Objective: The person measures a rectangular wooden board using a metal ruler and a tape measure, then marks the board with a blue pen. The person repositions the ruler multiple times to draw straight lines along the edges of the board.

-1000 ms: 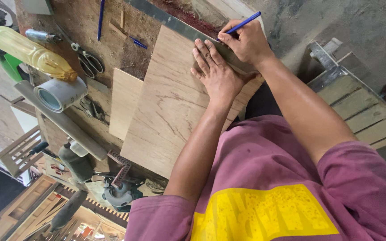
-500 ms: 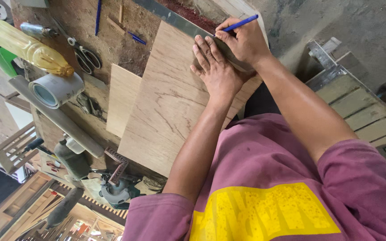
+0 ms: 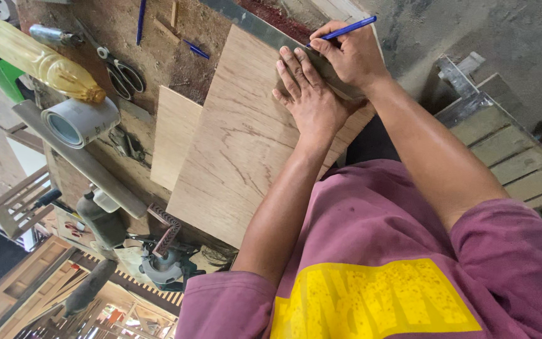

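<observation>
- Left hand [image 3: 308, 94]: lies flat, fingers spread, on a dark metal straightedge [image 3: 265, 34] that rests across the large plywood sheet [image 3: 239, 144].
- Right hand [image 3: 349, 56]: pinches a blue pen [image 3: 346, 29], its tip down at the straightedge's edge.
- Smaller plywood panel [image 3: 172, 135]: just beside the large sheet on the surface [image 3: 158, 50].
- Scissors [image 3: 117, 66], yellow plastic bottle [image 3: 39, 59] and open tin can [image 3: 79, 122]: grouped farther out on the surface.
- Second blue pen [image 3: 140, 16]: lies apart, near the surface's far edge.
</observation>
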Motion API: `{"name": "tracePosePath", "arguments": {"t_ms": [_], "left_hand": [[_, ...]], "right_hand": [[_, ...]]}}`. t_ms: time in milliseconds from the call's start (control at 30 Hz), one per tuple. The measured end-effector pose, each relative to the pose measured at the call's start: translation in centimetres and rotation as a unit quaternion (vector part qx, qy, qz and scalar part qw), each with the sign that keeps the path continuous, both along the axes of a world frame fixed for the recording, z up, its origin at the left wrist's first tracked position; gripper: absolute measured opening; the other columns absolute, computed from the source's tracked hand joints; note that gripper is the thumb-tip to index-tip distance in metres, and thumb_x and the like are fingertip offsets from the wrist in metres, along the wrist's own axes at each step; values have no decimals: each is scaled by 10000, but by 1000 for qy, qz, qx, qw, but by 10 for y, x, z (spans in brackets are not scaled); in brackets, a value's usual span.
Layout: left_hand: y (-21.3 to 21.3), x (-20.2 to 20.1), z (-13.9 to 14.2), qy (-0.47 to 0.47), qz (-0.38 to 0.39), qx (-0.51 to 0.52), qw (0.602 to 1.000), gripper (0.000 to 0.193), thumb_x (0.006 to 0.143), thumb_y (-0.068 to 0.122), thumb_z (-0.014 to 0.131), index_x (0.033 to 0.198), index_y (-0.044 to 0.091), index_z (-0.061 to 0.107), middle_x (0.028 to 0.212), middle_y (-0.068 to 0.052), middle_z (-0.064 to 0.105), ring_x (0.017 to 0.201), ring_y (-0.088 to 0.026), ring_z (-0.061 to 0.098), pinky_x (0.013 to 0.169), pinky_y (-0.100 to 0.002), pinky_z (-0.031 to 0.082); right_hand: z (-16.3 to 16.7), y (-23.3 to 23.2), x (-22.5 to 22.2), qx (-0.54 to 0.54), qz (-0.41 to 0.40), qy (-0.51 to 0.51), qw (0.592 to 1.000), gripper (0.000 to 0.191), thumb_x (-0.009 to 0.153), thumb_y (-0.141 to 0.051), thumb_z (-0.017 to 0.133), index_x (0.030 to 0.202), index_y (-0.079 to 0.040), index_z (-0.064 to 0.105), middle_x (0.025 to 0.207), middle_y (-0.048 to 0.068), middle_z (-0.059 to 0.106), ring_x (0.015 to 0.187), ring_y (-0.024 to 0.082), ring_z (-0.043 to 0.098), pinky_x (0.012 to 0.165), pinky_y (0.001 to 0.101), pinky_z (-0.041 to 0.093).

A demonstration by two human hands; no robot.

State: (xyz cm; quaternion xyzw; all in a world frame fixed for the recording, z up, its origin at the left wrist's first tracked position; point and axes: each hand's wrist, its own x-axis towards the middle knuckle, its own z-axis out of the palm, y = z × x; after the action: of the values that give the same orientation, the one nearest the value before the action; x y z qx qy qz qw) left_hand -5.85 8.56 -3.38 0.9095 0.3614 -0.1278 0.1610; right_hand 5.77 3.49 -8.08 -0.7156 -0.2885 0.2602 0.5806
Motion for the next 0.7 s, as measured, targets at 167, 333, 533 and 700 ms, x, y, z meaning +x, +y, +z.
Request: {"name": "tracePosePath", "arguments": {"t_ms": [167,333,533,700], "left_hand": [[-1,-3,0,-32,-11,5,999,1618,509,850,781,1558,-75,-33,1660,-277,-49,1560,-474,-31,1202,-751,73],[-1,-1,2,-24,-11,16,1000,1627,514,854,781,1563,-77,-42,1670,-268,-41,1569,-468,-18,1202,-750,75],[-1,-1,4,-21,-2,-3,1000,1634,486,847,792,1558,-67,-37,1660,-269,-37,1562,-471,-21,1206,-735,64],[0,-2,2,-19,-18,17,1000,1598,564,813,808,1576,-74,-54,1674,-276,-46,1572,-474,-33,1224,-711,40]], "right_hand": [[1,-2,0,-4,5,-21,1000,176,1103,-183,753,1101,-8,772,904,106,758,797,169,722,682,284,540],[1,-3,-1,-1,-1,-15,1000,187,1098,-181,761,1091,5,770,869,108,753,770,165,724,669,275,541],[-2,-3,3,-15,6,-7,1000,179,1088,-170,761,1079,9,769,842,112,743,738,172,713,637,284,520],[-3,0,0,18,9,-83,996,139,1078,-149,760,1080,-11,771,909,118,754,800,206,734,693,299,552]]}}
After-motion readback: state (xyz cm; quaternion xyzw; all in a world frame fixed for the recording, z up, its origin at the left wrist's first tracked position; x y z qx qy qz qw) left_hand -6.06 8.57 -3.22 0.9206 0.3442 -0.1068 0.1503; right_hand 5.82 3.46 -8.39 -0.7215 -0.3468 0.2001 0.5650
